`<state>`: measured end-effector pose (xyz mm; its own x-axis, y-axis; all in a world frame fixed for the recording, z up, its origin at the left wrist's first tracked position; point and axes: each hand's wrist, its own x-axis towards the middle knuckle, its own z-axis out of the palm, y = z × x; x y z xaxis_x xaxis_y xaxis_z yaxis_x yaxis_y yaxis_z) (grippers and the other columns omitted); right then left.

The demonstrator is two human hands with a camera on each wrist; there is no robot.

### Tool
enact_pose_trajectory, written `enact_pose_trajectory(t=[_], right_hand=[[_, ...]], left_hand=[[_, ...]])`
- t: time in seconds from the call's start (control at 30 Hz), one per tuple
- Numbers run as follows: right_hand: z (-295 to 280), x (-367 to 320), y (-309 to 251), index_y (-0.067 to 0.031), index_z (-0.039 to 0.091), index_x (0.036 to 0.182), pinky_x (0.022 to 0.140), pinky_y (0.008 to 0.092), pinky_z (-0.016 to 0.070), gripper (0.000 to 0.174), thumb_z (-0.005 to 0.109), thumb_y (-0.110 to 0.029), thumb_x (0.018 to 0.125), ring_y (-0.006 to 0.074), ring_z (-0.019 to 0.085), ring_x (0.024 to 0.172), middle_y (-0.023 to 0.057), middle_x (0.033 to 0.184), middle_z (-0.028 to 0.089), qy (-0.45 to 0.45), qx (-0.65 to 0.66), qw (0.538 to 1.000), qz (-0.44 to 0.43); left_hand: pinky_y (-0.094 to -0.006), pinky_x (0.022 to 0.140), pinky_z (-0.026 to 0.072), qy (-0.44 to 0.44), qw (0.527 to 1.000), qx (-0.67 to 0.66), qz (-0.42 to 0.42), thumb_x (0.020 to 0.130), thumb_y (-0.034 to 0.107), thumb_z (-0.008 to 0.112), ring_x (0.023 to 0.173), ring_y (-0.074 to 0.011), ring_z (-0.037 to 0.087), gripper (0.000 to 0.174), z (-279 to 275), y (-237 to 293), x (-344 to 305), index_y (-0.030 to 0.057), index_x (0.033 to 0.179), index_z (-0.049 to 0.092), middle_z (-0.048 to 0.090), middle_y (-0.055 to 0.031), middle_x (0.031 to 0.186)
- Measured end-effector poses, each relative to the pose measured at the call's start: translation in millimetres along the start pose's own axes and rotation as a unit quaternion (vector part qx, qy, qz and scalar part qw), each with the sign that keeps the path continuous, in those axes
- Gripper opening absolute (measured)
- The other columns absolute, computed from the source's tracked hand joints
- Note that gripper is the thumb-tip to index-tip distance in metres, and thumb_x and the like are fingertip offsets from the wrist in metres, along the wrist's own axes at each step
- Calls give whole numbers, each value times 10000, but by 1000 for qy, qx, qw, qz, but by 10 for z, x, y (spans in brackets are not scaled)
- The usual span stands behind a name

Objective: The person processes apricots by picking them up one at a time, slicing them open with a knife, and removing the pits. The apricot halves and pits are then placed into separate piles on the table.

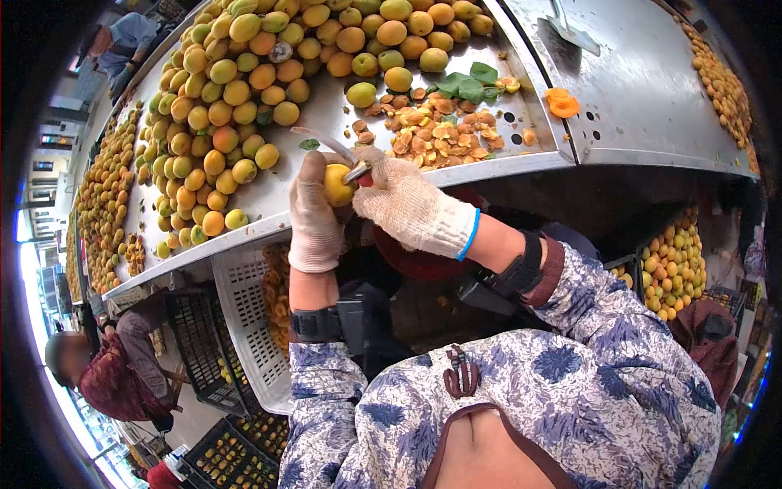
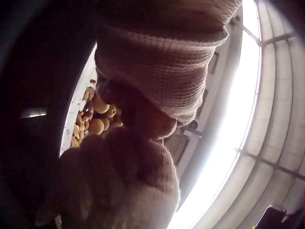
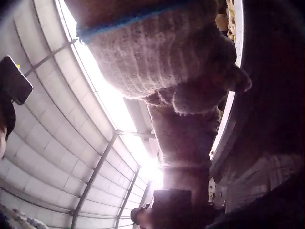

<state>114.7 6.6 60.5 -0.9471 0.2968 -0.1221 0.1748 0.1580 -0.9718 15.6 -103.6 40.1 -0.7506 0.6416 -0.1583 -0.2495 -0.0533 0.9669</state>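
Patterned cloth of a blouse is seen nearest the head camera, between four and five o'clock of the held fruit. That yellow fruit, just off the near edge of the table, is gripped by the gloved left hand. From its three o'clock side, a metal tool with a red part is clasped by the curled fingers of the gloved right hand, and its metal is brought against the fruit. In both wrist views the fingers are largely lost in shadow.

At ten o'clock, a heap of yellow-orange fruit is spread over the table. At two o'clock, a pile of brownish pits is laid out, with green leaves beside its far side. Further that way, an opened orange fruit is set near the corner. At seven o'clock, a white crate is placed below the edge; at eight, a seated person is seen.
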Motion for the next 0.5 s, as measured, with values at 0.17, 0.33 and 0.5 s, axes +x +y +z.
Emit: enact_pose_trajectory(t=[0.17,0.33,0.5], right_hand=[[-194,-196,-302,-98,426,1229,313,245,286,395,542,-111,852,83,335,372,-12,562,391,-112,288,930,199],[-260,-250,-312,-103,443,1058,288,248,257,201,531,-188,899,81,321,358,-10,547,385,-168,360,901,175],[-60,-48,20,-39,372,1282,454,424,445,499,564,-323,920,333,561,557,166,740,573,39,144,989,-16]], left_hand=[[-325,735,525,14,985,-124,-117,917,480,518,810,-188,623,420,-44,-36,9,69,944,599,634,-84,875],[-345,787,537,-103,964,-230,-83,887,555,515,853,-219,639,490,-217,9,118,81,963,613,645,-87,886],[-354,773,526,-18,954,-284,-96,885,620,486,834,-229,623,575,-135,-139,307,66,998,597,632,-89,902]])
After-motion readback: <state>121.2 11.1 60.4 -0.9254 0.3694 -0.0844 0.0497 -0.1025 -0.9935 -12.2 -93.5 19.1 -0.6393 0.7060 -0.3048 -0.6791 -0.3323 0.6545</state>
